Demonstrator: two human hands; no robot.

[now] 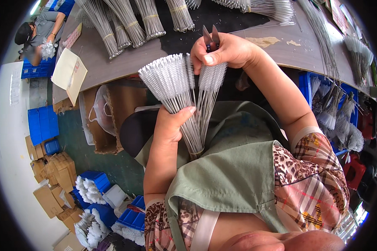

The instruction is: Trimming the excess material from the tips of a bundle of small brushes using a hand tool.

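Bundled wire brushes line the far side of a grey workbench [113, 67], above a floor crowded with blue crates [42, 125] and cardboard boxes. Near the bench's edge, the left hand [171, 125] grips a fanned bunch of white bottle brushes [176, 83] by its stems; the right hand [226, 50], closed around pliers [210, 37], pinches the brush tips.

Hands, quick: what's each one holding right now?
Left hand: closed on the fanned bundle of bottle brushes.
Right hand: closed on small pliers, touching the brush tips.
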